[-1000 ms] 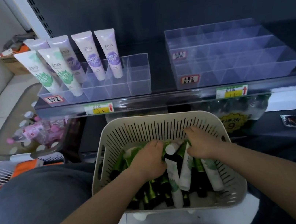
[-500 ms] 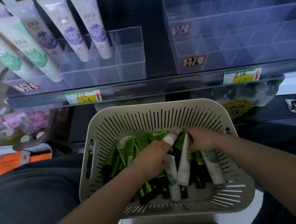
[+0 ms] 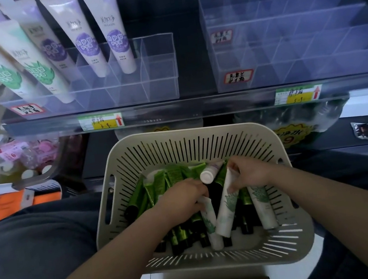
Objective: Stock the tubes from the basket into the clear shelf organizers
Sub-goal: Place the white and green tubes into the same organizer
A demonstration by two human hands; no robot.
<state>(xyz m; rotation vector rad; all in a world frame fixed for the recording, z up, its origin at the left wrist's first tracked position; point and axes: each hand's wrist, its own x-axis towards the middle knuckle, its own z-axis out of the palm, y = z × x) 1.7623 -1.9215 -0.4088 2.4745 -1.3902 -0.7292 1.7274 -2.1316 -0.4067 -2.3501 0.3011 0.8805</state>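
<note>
Head view: I see both hands inside the slotted beige plastic basket. The left hand curls its fingers round a white leaf-printed tube. The right hand pinches a second white tube. Glossy green tubes lie beneath. Beyond, the left clear organizer holds standing tubes with green and purple labels. The right organizer bears handwritten, red-bordered labels that I cannot read.

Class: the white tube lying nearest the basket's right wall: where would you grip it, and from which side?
Probably mid-body, pinched from above: the tube lies flat, far end under the right hand, green tubes against its left, the basket wall close on its right.
</note>
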